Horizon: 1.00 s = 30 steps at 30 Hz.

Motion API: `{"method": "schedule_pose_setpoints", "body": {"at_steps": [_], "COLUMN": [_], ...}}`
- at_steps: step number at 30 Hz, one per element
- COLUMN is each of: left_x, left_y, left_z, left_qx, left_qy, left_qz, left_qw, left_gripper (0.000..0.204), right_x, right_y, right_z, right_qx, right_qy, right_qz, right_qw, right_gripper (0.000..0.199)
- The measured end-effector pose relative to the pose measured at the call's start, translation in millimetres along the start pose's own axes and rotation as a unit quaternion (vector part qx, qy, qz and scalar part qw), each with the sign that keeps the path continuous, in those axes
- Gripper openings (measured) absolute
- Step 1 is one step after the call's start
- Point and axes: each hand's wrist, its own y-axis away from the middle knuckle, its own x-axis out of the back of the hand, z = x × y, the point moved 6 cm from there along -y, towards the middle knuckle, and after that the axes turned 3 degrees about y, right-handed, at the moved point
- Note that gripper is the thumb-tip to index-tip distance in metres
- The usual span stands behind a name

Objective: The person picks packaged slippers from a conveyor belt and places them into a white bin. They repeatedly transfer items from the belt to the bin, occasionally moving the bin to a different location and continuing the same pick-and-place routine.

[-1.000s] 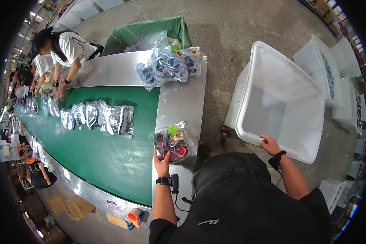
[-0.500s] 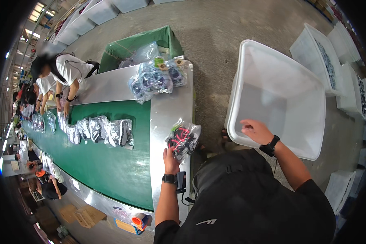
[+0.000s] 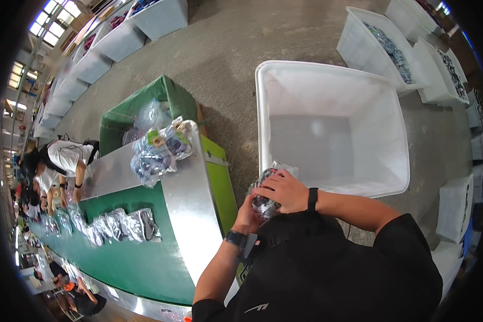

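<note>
A clear plastic bag of black shoes with red straps or laces (image 3: 263,206) is between my two hands, close to my body and by the near left corner of the big white bin (image 3: 333,66). My left hand (image 3: 247,216) is closed round its left side. From the right, my right hand (image 3: 285,193) lies over the top with its fingers curled on the bag, hiding much of it. The bin stands open just beyond my hands, its bare grey floor in sight.
At left runs a green conveyor belt (image 3: 161,257) with bagged shoes (image 3: 124,225) in a row. More bagged shoes (image 3: 158,153) pile on its metal end (image 3: 185,198), near a green-lined bin (image 3: 112,123). Filled white bins (image 3: 354,40) stand right. People (image 3: 64,155) work at far left.
My left hand has brought the bagged shoes rightward, off the metal table end toward the white bin. My right hand has come in and now grips the bag too. My view has turned right.
</note>
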Motion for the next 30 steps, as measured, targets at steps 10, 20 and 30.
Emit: {"method": "schedule_pose_setpoints", "body": {"at_steps": [10, 20, 30], "left_x": [78.0, 231.3, 314.8], "left_y": [4.9, 83.0, 127.2], "left_z": [21.1, -20.9, 4.3], "left_qx": [-0.111, -0.162, -0.221], "left_qy": [0.055, 0.064, 0.089], "left_qz": [0.102, 0.327, 0.343], "left_qw": [0.987, 0.929, 0.908], "left_gripper": [0.041, 0.044, 0.046], "right_x": [-33.6, -11.0, -78.7], "right_y": [131.3, 93.0, 95.2], "right_z": [170.4, 262.1, 214.4], "right_qx": [-0.339, -0.412, -0.387], "right_qy": [0.013, 0.086, -0.103], "right_qz": [-0.029, 0.054, 0.134], "right_qw": [0.94, 0.905, 0.907], "right_gripper": [0.05, 0.054, 0.054]}}
